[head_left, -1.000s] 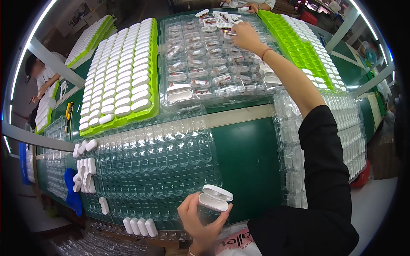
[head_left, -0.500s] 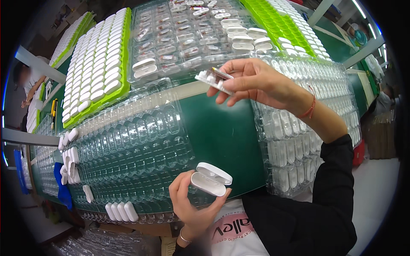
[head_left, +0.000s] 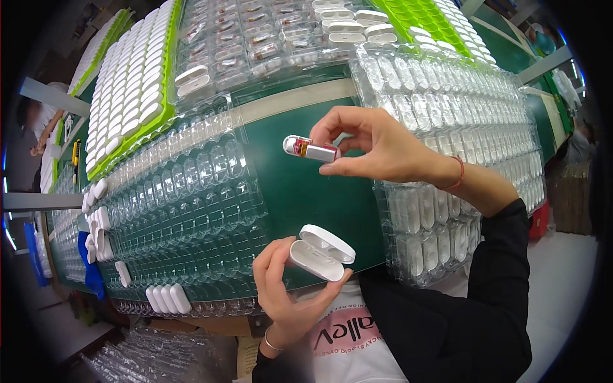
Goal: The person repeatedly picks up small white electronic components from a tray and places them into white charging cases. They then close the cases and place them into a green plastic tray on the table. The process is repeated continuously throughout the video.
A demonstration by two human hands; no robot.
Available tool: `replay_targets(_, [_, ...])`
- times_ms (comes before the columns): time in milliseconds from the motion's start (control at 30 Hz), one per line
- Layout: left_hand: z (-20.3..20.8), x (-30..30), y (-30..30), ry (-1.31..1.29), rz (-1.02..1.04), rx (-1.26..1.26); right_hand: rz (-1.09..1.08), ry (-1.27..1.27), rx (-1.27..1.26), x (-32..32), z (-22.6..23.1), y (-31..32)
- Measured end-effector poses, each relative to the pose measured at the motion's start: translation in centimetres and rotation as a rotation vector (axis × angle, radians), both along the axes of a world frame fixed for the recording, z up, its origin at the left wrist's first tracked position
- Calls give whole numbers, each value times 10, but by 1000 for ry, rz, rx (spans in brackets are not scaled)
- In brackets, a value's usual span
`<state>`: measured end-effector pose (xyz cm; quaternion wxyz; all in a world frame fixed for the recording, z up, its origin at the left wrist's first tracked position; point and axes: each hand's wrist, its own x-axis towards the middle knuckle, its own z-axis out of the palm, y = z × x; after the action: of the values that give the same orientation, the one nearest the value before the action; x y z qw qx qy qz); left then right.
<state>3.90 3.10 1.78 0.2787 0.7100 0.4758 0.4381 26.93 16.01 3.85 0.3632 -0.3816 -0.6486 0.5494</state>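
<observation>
Low in front of me, my left hand (head_left: 290,287) grips a white oval charging case (head_left: 319,258) by its ends between thumb and fingers. The lid is swung up and the hollow of the case shows. Above it and slightly right, my right hand (head_left: 367,143) pinches a small white inner insert with a silver battery (head_left: 313,149). Its battery side faces up, with red and amber parts beside the metal. The insert and the case are apart, with green table between them.
Clear blister trays (head_left: 185,191) cover the left; stacked trays of white pieces (head_left: 440,147) stand right. A far tray (head_left: 255,38) holds battery inserts. Green trays (head_left: 143,121) carry white cases. Several closed cases (head_left: 167,299) lie near the front edge. Another person (head_left: 45,124) sits far left.
My right hand has come slightly nearer and turned the insert, so its battery side now shows. The left hand still holds the opened case, tilted a little and slightly higher.
</observation>
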Motion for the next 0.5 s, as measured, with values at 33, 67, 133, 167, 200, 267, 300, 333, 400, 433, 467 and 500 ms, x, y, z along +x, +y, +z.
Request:
replay_targets(33, [1, -1, -2, 12, 13, 10, -13, -171, 228, -1, -2, -1])
replay_targets(67, [1, -1, -3, 23, 24, 20, -27, -343, 457, -3, -5, -2])
replay_targets(133, [0, -2, -6, 45, 43, 32, -15, -570, 767, -7, -10, -3])
replay_targets(167, [-1, -2, -6, 55, 49, 38, 49, -669, 771, -8, -15, -4])
replay_targets(200, [-3, -2, -6, 59, 51, 49, 117, -771, 776, -9, -19, -3])
replay_targets(267, [-6, -3, -9, 51, 51, 52, 201, -901, 751, -10, -22, -3])
replay_targets(300, [-7, -4, -10, 44, 51, 54, 220, -931, 722, -11, -22, -3])
replay_targets(333, [-7, -5, -11, 39, 56, 57, 238, -961, 692, -11, -21, -2])
replay_targets(400, [-8, -9, -13, 26, 69, 65, 260, -852, 549, -6, -18, 2])
replay_targets(433, [-9, -11, -13, 33, 79, 70, 271, -798, 478, -4, -17, 4])
replay_targets(467, [-9, -12, -13, 39, 90, 74, 243, -753, 424, -6, -16, 5])
replay_targets(500, [-9, -13, -12, 46, 94, 81, 201, -752, 393, -7, -14, 6])
